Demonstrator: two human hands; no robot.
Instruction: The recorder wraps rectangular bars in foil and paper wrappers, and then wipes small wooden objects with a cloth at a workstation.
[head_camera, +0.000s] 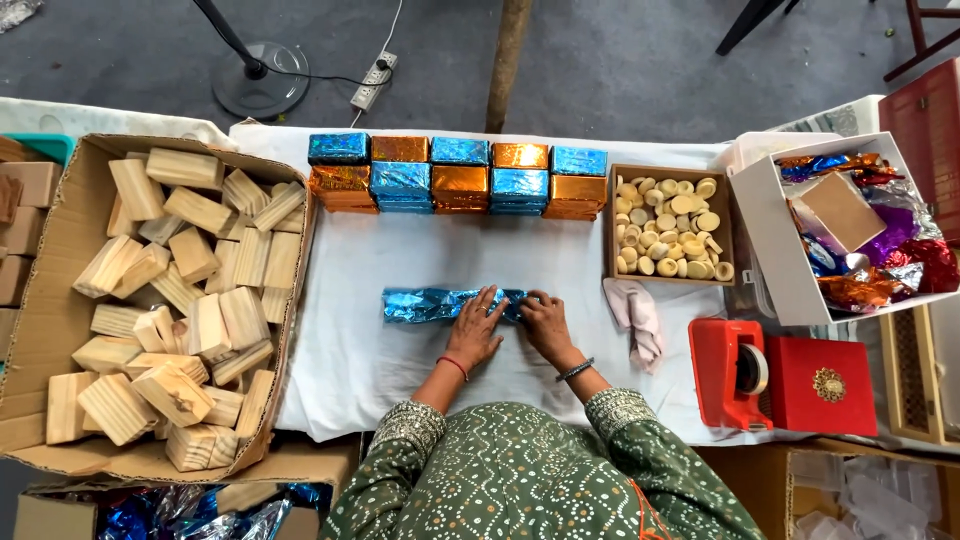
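Both hands' fingers (480, 318) pressed flat, apparently together, on blue foil (425, 304), white tablecloth (350, 260), grey floor (620, 60)

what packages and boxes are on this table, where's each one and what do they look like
blue foil bundle: table centre, long and crinkled, under left hand and right hand
wrapped blocks: two rows at far edge, alternating blue and orange foil
cardboard box: left, full of pale wooden blocks
wooden tray: right of centre, holds cream round pieces
white box: far right, mixed foil scraps
red box: near right, gold emblem
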